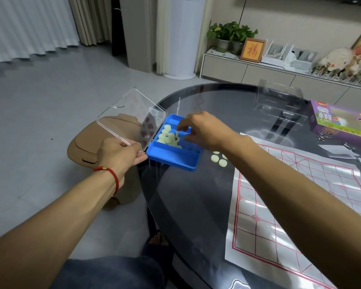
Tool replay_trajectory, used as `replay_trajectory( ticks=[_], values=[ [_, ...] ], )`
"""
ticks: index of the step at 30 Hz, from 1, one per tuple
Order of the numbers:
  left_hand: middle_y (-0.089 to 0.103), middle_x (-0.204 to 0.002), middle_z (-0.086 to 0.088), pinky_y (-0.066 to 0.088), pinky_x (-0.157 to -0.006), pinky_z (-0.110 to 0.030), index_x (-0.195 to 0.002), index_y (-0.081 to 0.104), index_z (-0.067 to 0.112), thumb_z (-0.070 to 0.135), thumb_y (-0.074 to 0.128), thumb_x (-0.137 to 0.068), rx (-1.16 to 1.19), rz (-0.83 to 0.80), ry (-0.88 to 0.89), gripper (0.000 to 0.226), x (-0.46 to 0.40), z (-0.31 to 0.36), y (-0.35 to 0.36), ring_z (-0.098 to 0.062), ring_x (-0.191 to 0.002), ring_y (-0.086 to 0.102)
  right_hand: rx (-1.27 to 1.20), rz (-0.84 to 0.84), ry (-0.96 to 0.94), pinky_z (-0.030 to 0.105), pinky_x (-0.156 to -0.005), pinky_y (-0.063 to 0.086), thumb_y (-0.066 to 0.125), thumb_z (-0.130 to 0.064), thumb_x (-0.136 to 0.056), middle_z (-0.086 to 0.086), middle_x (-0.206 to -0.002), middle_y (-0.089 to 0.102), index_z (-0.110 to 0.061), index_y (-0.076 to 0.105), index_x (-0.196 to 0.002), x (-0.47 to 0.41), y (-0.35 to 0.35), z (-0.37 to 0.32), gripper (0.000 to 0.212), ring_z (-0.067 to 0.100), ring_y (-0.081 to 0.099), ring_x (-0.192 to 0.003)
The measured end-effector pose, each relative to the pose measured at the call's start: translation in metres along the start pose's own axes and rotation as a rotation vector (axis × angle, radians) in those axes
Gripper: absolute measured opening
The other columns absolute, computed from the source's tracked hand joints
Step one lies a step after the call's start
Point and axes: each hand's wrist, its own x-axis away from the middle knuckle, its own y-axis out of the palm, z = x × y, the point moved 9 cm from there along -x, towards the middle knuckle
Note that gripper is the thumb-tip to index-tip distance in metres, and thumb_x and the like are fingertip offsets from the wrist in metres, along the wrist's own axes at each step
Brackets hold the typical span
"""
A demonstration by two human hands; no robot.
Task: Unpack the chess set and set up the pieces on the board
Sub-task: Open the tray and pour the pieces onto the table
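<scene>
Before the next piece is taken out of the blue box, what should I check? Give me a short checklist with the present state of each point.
1. Blue plastic box steadied: ok, left hand holds it at the hinge corner.
2. Clear hinged lid open: ok.
3. Box fully on the dark glass table: not ok, it sits at the edge.
4. Right hand has a pale round piece: cannot tell, fingers hide it.
5. White paper board with red lines laid flat: ok.
6. Pale loose discs on the board: not ok, they lie beside it.
</scene>
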Motion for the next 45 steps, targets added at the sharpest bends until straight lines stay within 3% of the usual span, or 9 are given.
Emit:
replay_trajectory(
  ticks=[4,7,10,15,18,25,30,39,45],
  values=[
    [0.072,-0.081,-0.017,0.063,-0.073,-0.033,-0.084,0.069,0.003,-0.002,0.066,-0.090,0.011,-0.003,-0.003,0.008,-0.003,-0.002,0.000,-0.017,-0.065,0.074,0.025,0.009,0.007,0.040,-0.083,0.050,0.065,-0.017,-0.094,0.006,-0.118,0.065,-0.019,0.068,-0.122,-0.015,0.014,-0.005,0.028,0.027,0.061,-0.103],
    [0.072,-0.079,-0.015,0.063,-0.072,-0.031,-0.085,0.069,0.003,-0.002,0.066,-0.090,0.017,-0.011,-0.003,0.008,-0.002,-0.002,0.000,-0.014,-0.063,0.074,0.080,0.089,0.048,0.038,-0.070,0.048,0.061,-0.016,-0.094,0.009,-0.098,0.068,-0.013,0.070,-0.097,-0.015,0.012,0.003,0.010,0.033,0.062,-0.089],
    [0.072,-0.080,-0.014,0.063,-0.071,-0.030,-0.087,0.069,0.004,-0.001,0.067,-0.091,0.021,-0.013,-0.006,0.007,-0.001,-0.001,0.000,-0.013,-0.063,0.074,0.106,0.067,0.054,0.039,-0.067,0.051,0.059,-0.015,-0.093,0.009,-0.091,0.067,-0.014,0.069,-0.089,-0.009,0.016,0.008,0.011,0.033,0.061,-0.081],
    [0.071,-0.079,-0.015,0.063,-0.069,-0.028,-0.084,0.068,0.004,-0.003,0.065,-0.090,0.027,-0.016,-0.004,0.010,0.001,0.001,0.001,-0.014,-0.064,0.074,0.028,0.080,0.059,0.042,-0.081,0.053,0.062,-0.017,-0.094,0.007,-0.108,0.068,-0.013,0.071,-0.110,-0.009,0.010,0.008,0.019,0.028,0.063,-0.094],
    [0.072,-0.081,-0.014,0.063,-0.067,-0.027,-0.086,0.069,0.004,-0.003,0.066,-0.090,0.014,-0.017,-0.001,0.009,0.002,0.002,0.000,-0.014,-0.064,0.074,0.023,-0.009,0.016,0.035,-0.085,0.050,0.065,-0.022,-0.095,0.007,-0.124,0.060,-0.015,0.066,-0.128,-0.012,0.015,-0.002,0.033,0.025,0.060,-0.105],
    [0.072,-0.080,-0.014,0.062,-0.067,-0.026,-0.087,0.069,0.005,-0.001,0.067,-0.091,0.011,-0.012,0.003,0.007,0.003,0.002,0.000,-0.013,-0.064,0.074,0.079,-0.031,-0.007,0.044,-0.078,0.055,0.065,-0.022,-0.090,0.006,-0.107,0.067,-0.015,0.072,-0.110,-0.004,0.017,-0.009,0.021,0.025,0.062,-0.093],
    [0.072,-0.082,-0.015,0.063,-0.066,-0.027,-0.089,0.069,0.003,-0.002,0.067,-0.089,0.002,-0.008,0.003,0.005,0.001,0.001,-0.001,-0.014,-0.064,0.075,0.041,-0.044,-0.005,0.044,-0.083,0.054,0.067,-0.027,-0.093,0.002,-0.117,0.060,-0.023,0.068,-0.118,-0.002,0.018,-0.009,0.025,0.023,0.059,-0.100],
    [0.073,-0.084,-0.015,0.064,-0.069,-0.031,-0.091,0.070,0.004,0.000,0.068,-0.090,-0.005,-0.003,0.001,0.004,0.000,0.000,-0.001,-0.018,-0.071,0.076,-0.001,-0.171,-0.005,0.028,-0.075,0.046,0.071,-0.028,-0.092,-0.001,-0.103,0.060,-0.022,0.068,-0.109,-0.008,0.023,0.004,0.018,0.019,0.057,-0.093],
    [0.072,-0.086,-0.016,0.064,-0.073,-0.034,-0.097,0.070,0.001,0.000,0.067,-0.091,0.001,-0.010,-0.001,0.006,0.000,0.000,-0.001,-0.019,-0.074,0.076,-0.047,-0.107,-0.024,0.027,-0.073,0.047,0.073,-0.025,-0.090,-0.003,-0.090,0.064,-0.016,0.072,-0.105,-0.006,0.012,0.004,0.017,0.015,0.057,-0.082]
  ],
)
